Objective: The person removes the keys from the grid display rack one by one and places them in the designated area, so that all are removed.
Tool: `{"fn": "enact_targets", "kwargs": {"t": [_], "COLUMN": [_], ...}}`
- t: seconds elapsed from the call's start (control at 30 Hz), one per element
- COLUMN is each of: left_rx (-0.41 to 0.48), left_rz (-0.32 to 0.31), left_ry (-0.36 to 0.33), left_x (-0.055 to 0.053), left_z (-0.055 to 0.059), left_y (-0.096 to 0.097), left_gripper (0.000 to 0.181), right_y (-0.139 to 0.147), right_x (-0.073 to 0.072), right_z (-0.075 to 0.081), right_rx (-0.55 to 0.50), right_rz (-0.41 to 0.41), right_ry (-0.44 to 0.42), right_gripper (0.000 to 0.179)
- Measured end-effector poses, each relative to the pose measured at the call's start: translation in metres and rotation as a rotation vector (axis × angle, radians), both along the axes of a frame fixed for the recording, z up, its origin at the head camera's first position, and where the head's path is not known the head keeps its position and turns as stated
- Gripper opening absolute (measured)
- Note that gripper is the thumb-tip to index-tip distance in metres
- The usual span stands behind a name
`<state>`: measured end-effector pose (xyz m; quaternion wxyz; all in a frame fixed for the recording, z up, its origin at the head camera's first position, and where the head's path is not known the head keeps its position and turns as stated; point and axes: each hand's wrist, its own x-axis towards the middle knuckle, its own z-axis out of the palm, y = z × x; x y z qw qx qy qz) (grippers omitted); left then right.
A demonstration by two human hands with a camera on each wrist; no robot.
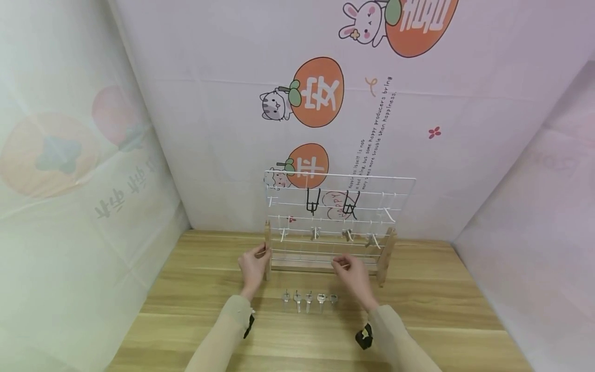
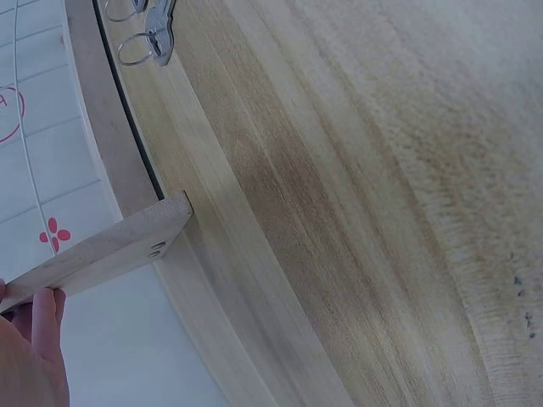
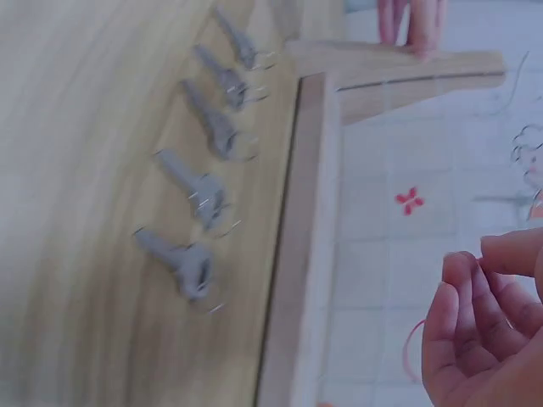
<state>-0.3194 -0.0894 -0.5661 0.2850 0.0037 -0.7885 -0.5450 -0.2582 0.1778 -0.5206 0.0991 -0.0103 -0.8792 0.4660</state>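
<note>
A white wire grid rack stands on wooden supports. My left hand grips its left wooden post; fingers on that post also show in the left wrist view. In front of the rack's lower bar is my right hand, thumb and fingertips brought together. No object shows between the fingertips of that right hand in the right wrist view. Several silver keys with rings lie in a row on the table, before the rack. Small grey metal pieces, seemingly keys, hang on white hooks.
Two black wire holders hang on the grid's upper part. More white hooks stick out at the sides. A wooden post supports the right end. Printed cloth walls surround the wood-grain table behind and at both sides.
</note>
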Motion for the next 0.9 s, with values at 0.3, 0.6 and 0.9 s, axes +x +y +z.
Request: {"fn": "enact_targets", "kwargs": {"t": [0.3,0.6,0.9], "left_rx": [0.007,0.021,0.069], "left_rz": [-0.012,-0.004,-0.005], "left_ry": [0.002,0.006,-0.015], "left_x": [0.000,0.001,0.001], "left_z": [0.000,-0.001,0.000], "left_y": [0.000,0.002,0.004], "left_gripper": [0.019,0.020,0.020], "right_y": [-0.024,-0.041,-0.048], "right_x": [-0.009,-0.023,-0.036], "right_z": [0.026,0.036,0.038], "right_rx": [-0.054,-0.069,-0.100], "right_rz": [-0.008,-0.017,-0.031], "right_ry": [0.085,0.174,0.167], "right_gripper": [0.018,0.017,0.019]}}
